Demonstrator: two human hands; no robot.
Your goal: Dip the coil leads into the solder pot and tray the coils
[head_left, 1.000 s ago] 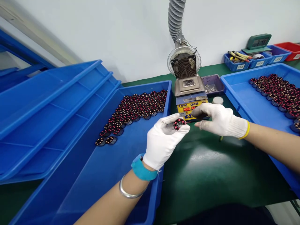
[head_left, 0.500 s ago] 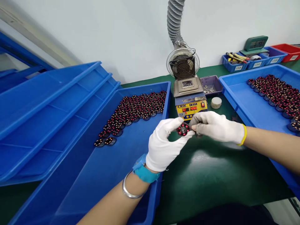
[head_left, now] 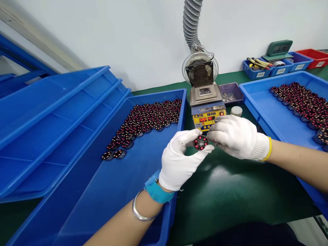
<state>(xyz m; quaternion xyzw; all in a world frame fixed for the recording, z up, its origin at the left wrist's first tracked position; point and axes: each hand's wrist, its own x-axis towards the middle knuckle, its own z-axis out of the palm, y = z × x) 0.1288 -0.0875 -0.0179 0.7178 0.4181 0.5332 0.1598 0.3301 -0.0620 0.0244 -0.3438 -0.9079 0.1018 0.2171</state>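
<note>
My left hand (head_left: 180,157), in a white glove, pinches a round black part with red segments (head_left: 200,142) between thumb and fingers. The part's face is tilted up towards me, with a ring of red pieces around a dark centre. Close at its right edge is my gloved right hand (head_left: 233,136), its fingers bent together and greyed at the tips. Whatever those fingertips grip is hidden. Just behind both hands stands a yellow-fronted solder pot (head_left: 208,116) with red digits and a metal top.
A blue tray (head_left: 143,153) at left and another blue tray (head_left: 276,119) at right hold many similar round parts. Stacked blue trays (head_left: 64,126) lean far left. Behind the pot are a fan (head_left: 202,74) and grey hose (head_left: 192,24); a purple bin (head_left: 232,92) sits beside it.
My right hand has turned so its back faces up more, its fingers shifting slightly over the part's right side. The left hand keeps its hold, and the part's face shows more fully.
</note>
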